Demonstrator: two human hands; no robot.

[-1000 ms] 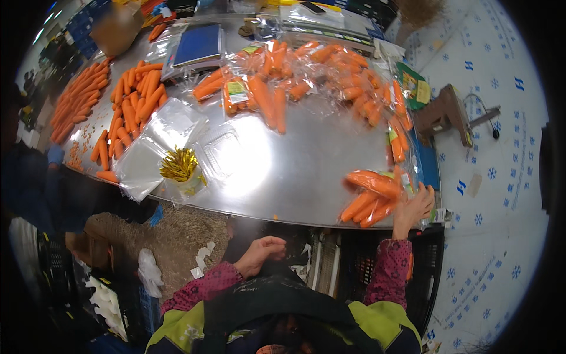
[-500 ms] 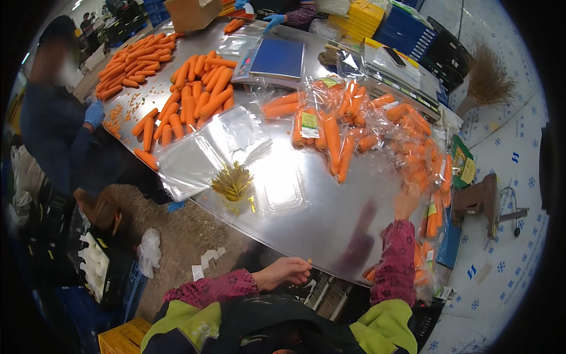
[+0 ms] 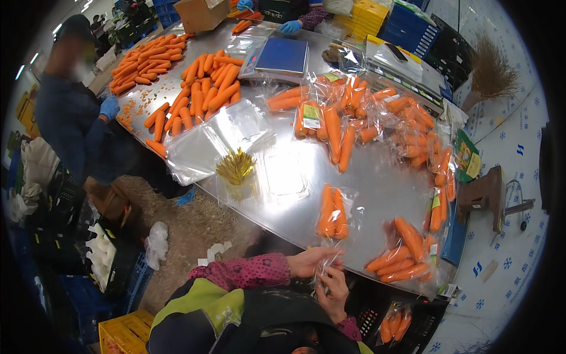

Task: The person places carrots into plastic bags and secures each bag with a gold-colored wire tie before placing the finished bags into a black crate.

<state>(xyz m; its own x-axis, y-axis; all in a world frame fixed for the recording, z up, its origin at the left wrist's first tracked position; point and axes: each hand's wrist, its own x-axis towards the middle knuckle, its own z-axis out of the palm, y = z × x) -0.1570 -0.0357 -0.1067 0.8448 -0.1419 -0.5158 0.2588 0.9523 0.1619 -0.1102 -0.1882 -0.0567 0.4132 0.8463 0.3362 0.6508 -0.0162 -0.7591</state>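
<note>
One carrot bag [image 3: 333,213] lies on the surface [image 3: 371,192] by its near edge, its gathered plastic neck [image 3: 326,267] pinched in the grip of left hand [image 3: 309,261] and right hand [image 3: 333,292], apparently being closed, so the next move should call for keeping it tight.

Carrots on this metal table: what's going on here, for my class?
The person's left hand and right hand hold clear plastic at the near end of a bag of carrots, which lies by the metal table's near edge. More bagged carrots lie to the right and farther back. Loose carrots are heaped leftward, near a co-worker.
</note>
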